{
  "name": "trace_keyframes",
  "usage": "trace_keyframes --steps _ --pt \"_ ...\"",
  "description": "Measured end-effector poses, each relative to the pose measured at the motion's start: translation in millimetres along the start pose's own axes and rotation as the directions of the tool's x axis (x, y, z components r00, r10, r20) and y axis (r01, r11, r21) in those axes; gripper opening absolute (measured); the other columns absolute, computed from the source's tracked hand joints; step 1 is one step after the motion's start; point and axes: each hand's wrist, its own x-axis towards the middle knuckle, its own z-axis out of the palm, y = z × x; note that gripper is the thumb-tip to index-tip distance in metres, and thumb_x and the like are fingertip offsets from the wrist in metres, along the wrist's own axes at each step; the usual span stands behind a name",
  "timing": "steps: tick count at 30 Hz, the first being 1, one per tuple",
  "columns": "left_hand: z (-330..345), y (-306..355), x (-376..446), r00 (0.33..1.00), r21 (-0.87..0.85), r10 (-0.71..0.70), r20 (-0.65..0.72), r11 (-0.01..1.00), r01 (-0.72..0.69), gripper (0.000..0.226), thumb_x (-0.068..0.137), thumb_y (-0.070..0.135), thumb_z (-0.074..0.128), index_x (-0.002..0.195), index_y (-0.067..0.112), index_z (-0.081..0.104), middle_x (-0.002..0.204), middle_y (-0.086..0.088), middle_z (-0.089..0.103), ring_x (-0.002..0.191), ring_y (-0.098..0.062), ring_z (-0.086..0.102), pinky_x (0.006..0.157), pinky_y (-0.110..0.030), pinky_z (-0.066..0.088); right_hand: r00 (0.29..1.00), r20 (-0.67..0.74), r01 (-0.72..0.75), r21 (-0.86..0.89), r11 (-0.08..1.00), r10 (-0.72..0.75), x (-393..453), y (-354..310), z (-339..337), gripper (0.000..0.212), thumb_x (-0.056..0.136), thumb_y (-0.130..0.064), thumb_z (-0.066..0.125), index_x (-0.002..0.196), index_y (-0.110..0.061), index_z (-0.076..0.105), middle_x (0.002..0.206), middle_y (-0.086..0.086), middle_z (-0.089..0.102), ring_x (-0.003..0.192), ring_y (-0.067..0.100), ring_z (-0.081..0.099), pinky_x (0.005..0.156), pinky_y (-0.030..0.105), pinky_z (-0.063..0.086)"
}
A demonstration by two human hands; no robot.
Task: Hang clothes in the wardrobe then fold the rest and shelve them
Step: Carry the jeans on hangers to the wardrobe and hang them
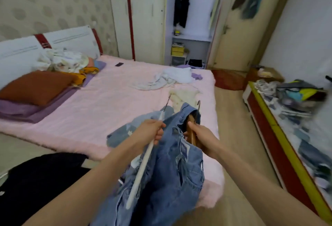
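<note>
Left hand (152, 131) grips white hanger (142, 168), hook pointing away; right hand (199, 134) grips wooden hanger (193, 136) carrying jeans (172, 171).

We hold two hangers — left hand (152, 132) gripping the white hanger (142, 168), right hand (199, 133) the wooden hanger (192, 136) bearing jeans (172, 175).

Home bedroom: bed (125, 85), open wardrobe (194, 19).

My blue denim jeans (172, 163) hang bunched over a brown wooden hanger (193, 132); the open white wardrobe (195, 19) stands at twelve o'clock.
</note>
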Motion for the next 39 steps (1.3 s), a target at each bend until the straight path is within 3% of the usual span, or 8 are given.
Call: trace_keyframes --steps 10,16,22,27,30,32,34,39 --pt "214 23 -25 0.970 -0.062 0.042 0.240 0.998 -0.028 0.026 0.102 0.010 0.035 0.079 0.010 0.047 0.042 0.006 0.035 0.034 -0.007 0.028 0.033 -0.017 0.024 0.950 -0.250 0.163 -0.106 0.981 -0.185 -105 -3 -171 0.028 0.101 -0.032 0.046 0.115 -0.010 0.055 0.083 0.013 0.060 0.048 0.012 0.054 0.046 0.021 0.048" --pt "367 37 -61 0.919 -0.032 0.026 0.393 0.999 -0.014 0.031 0.103 0.012 0.034 0.074 0.012 0.046 0.038 0.008 0.028 0.030 -0.003 0.023 0.030 -0.015 0.017 0.838 -0.484 0.209 -0.141 0.968 -0.251 -184 -7 -313 0.024 0.100 -0.030 0.048 0.110 -0.010 0.057 0.082 0.009 0.062 0.041 0.009 0.054 0.043 0.018 0.046" --pt "465 29 -49 0.936 0.027 0.019 0.351 0.999 -0.030 0.031 0.102 0.012 0.036 0.072 0.012 0.045 0.035 0.009 0.027 0.027 -0.004 0.021 0.031 -0.011 0.015 0.832 -0.510 0.201 -0.087 0.976 -0.217 -230 -4 -424 0.019 0.101 -0.029 0.047 0.104 -0.013 0.056 0.089 0.012 0.060 0.048 0.013 0.055 0.045 0.020 0.049" --pt "525 8 -23 0.956 0.169 -0.058 0.286 0.986 0.009 0.016 0.098 0.010 0.043 0.087 0.009 0.055 0.054 0.003 0.036 0.041 -0.007 0.029 0.031 -0.014 0.019 0.844 -0.517 0.057 -0.176 0.983 -0.142 -214 26 -499 0.035 0.101 -0.027 0.047 0.128 -0.005 0.048 0.093 0.016 0.058 0.055 0.019 0.053 0.052 0.031 0.052" --pt "553 12 3 0.964 0.117 -0.053 0.260 0.993 0.023 0.016 0.097 0.010 0.044 0.090 0.009 0.058 0.059 0.003 0.039 0.046 -0.007 0.031 0.031 -0.014 0.023 0.815 -0.556 0.087 -0.156 0.984 -0.160 -192 18 -540 0.030 0.102 -0.023 0.046 0.121 -0.001 0.051 0.085 0.015 0.059 0.045 0.013 0.054 0.047 0.024 0.048" --pt "581 13 31 0.964 0.055 -0.021 0.264 0.998 0.007 0.018 0.097 0.011 0.043 0.086 0.011 0.056 0.056 0.004 0.039 0.043 -0.006 0.032 0.033 -0.015 0.025 0.772 -0.604 0.107 -0.181 0.978 -0.197 -169 8 -569 0.032 0.102 -0.025 0.044 0.119 0.001 0.053 0.095 0.015 0.063 0.062 0.007 0.061 0.056 0.020 0.049" --pt "608 1 59 0.975 0.114 -0.040 0.220 0.993 0.015 0.022 0.097 0.012 0.040 0.080 0.012 0.053 0.058 0.002 0.040 0.045 -0.011 0.033 0.039 -0.021 0.026 0.769 -0.617 0.022 -0.240 0.971 -0.170 -144 16 -581 0.040 0.103 -0.026 0.042 0.129 0.004 0.050 0.112 0.011 0.059 0.086 0.015 0.055 0.067 0.021 0.046" --pt "654 -21 140 0.973 0.227 -0.094 0.210 0.973 0.045 0.020 0.095 0.012 0.040 0.086 0.006 0.057 0.065 -0.003 0.042 0.051 -0.015 0.035 0.046 -0.024 0.025 0.811 -0.585 -0.039 -0.056 0.998 -0.001 -68 33 -610 0.031 0.102 -0.021 0.044 0.127 -0.003 0.049 0.079 0.011 0.052 0.053 0.016 0.047 0.046 0.024 0.044"
